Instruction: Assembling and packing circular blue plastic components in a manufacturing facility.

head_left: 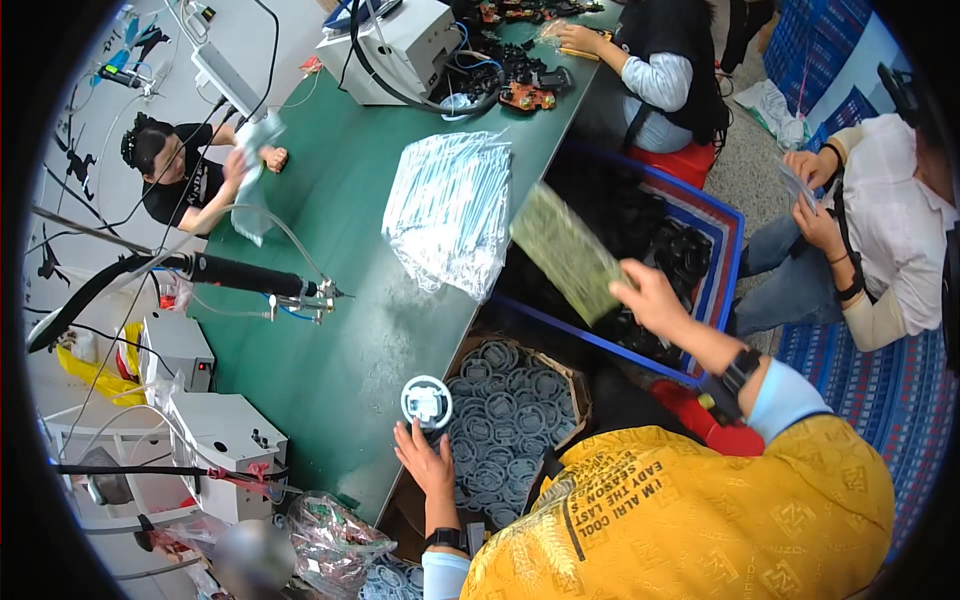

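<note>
My right hand (655, 298) grips one end of a flat, rectangular yellow-green slab (565, 252), held tilted over the blue-rimmed crate. The slab is smeared by motion and its kind cannot be told. At the table's near edge, my left hand (428, 462) has its fingers stretched out, with the fingertips at the lower rim of a round white plastic part (427, 403). This part has a ring and a blocky centre. Just right of that hand, a cardboard box (580, 395) holds many grey ring-shaped plastic parts (505, 410).
The green table (340, 330) carries a stack of clear plastic bags (450, 210) and a grey machine (395, 50). A crate (735, 235) of black parts stands beside it. A hanging screwdriver (245, 277) reaches over the table. Co-workers sit across it, at the far end and at right.
</note>
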### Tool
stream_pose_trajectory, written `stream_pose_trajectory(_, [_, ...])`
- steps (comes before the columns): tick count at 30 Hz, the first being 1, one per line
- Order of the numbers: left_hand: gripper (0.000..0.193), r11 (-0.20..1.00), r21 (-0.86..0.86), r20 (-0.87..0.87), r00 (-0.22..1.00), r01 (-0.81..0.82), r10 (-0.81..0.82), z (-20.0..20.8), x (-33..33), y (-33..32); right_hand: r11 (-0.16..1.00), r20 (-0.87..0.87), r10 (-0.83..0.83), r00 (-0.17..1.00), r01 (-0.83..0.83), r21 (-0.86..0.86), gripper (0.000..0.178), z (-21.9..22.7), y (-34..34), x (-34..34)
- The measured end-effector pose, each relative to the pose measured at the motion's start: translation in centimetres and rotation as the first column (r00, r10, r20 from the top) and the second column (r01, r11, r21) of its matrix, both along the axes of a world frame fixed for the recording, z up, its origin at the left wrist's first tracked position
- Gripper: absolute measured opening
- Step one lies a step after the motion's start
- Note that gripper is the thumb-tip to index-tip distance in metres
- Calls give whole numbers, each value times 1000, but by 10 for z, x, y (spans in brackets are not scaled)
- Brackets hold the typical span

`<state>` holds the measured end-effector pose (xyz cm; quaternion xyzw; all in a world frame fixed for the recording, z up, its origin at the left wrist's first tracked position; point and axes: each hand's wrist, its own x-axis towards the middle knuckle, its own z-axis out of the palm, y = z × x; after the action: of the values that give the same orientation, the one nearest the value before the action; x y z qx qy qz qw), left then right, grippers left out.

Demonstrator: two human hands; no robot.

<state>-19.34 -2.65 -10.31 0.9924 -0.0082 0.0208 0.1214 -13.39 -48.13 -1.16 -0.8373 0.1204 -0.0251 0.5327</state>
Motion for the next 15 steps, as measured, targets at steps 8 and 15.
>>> stream_pose_trajectory(8, [52,971,-90,-15,975,-223,222,-1,-57,-1,879,-36,188,982,-151,453,25,-11,22,246])
stream_pose_trajectory(15, [42,871,-125,-136,878,-474,459,3,-90,-41,930,53,-47,998,63,-361,34,-103,-50,320])
